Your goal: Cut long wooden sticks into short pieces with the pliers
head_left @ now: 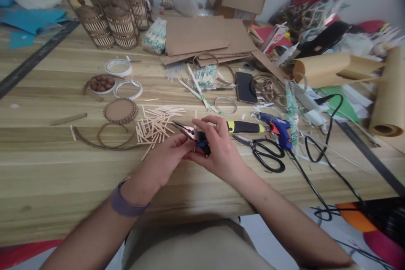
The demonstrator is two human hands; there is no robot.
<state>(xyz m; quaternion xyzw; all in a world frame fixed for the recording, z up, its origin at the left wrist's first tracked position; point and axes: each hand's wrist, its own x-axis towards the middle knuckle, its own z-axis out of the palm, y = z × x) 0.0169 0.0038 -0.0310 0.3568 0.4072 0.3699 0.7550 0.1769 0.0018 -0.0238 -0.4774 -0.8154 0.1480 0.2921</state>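
Note:
My right hand (221, 145) is closed round the blue handles of a pair of pliers (190, 132), whose jaws point up and to the left. A thin wooden stick (195, 114) stands upright by the pliers' pivot. My left hand (171, 156) is closed just below the jaws, pinching the lower part of the stick; my fingers partly hide it. Just beyond my left hand lies a loose pile of short wooden sticks (155, 124). A round brown base with a braided rim (120, 110) lies to the left of the pile.
Black-handled scissors (268, 154), a blue glue gun (278, 128) with its cable and a yellow-black handled tool (245, 127) lie to the right. Farther back are a phone (246, 87), tape rolls (118, 67), cardboard sheets (196, 36) and woven lanterns (122, 25).

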